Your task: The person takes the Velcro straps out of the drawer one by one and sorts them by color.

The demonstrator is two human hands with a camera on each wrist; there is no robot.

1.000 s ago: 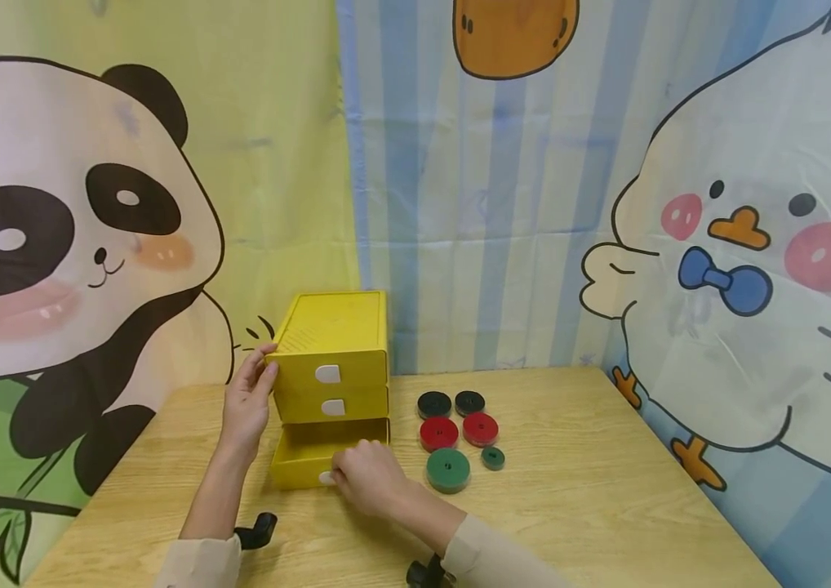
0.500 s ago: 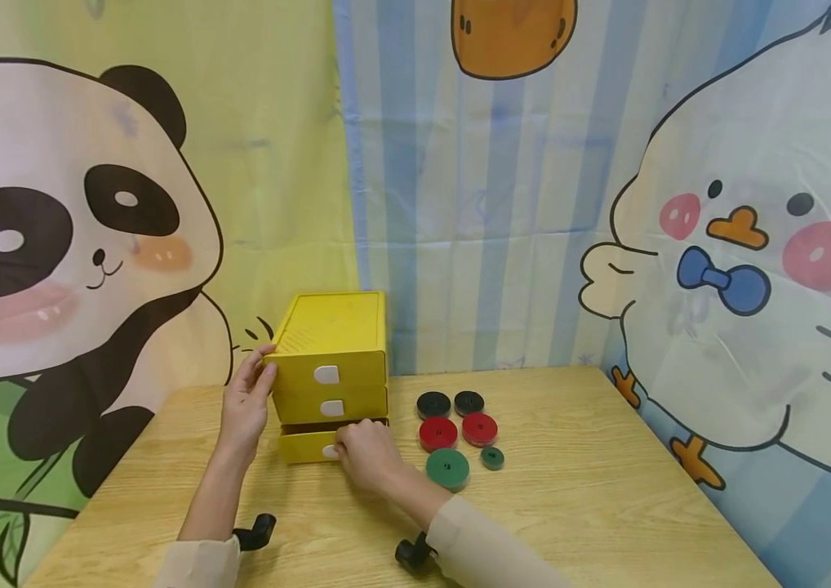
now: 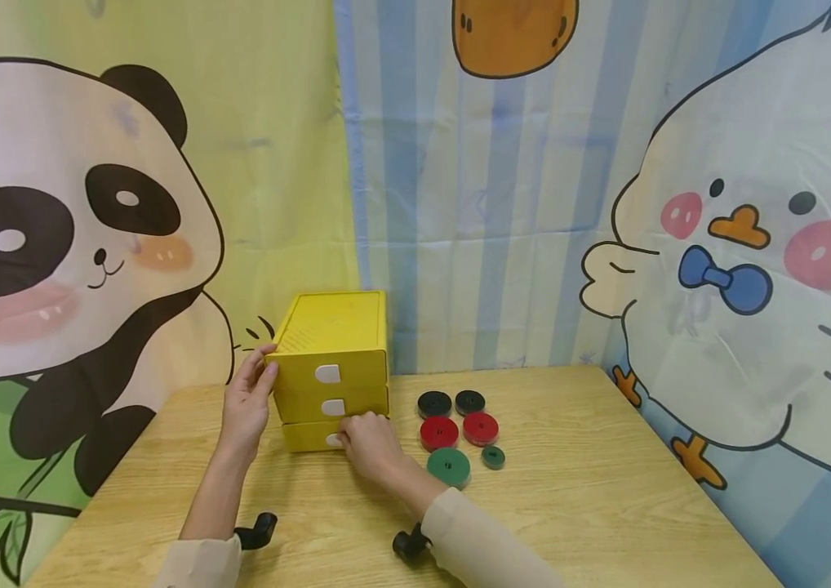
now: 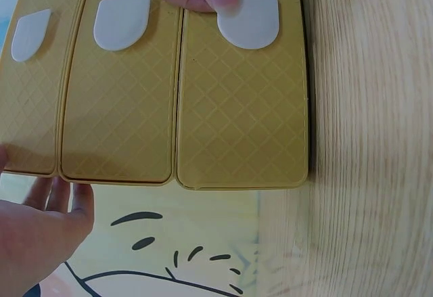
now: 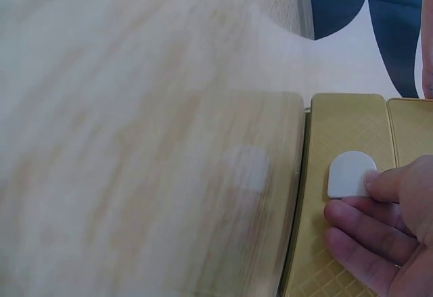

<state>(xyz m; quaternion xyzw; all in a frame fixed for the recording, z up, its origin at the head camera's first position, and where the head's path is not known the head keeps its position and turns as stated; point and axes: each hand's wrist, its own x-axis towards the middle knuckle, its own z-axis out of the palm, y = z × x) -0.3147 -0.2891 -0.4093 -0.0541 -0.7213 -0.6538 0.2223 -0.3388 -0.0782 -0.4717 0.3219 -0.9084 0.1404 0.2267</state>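
Observation:
A yellow three-drawer cabinet (image 3: 335, 322) stands at the back left of the table, each drawer bearing a white rounded tab. My left hand (image 3: 246, 404) rests on its left side near the upper front corner, fingers along the side and thumb at the front edge. On the bottom drawer (image 4: 243, 107), flush with the others, my right hand (image 3: 375, 445) holds the white tab (image 5: 348, 175). The thumb lies on the tab, and the other fingers are bent beside it against the drawer face. What the drawers contain is hidden.
Right of the cabinet lie round discs with small centre holes: two black (image 3: 433, 404), two red (image 3: 438, 434), a large green (image 3: 448, 467) and a small green (image 3: 492, 457). Behind the wooden table (image 3: 606, 498) hangs a printed cartoon curtain (image 3: 489, 204).
The bottom drawer has slid back from well out to flush with the cabinet, my right hand moving inward with its tab. My left hand has stayed put; the discs lie as before.

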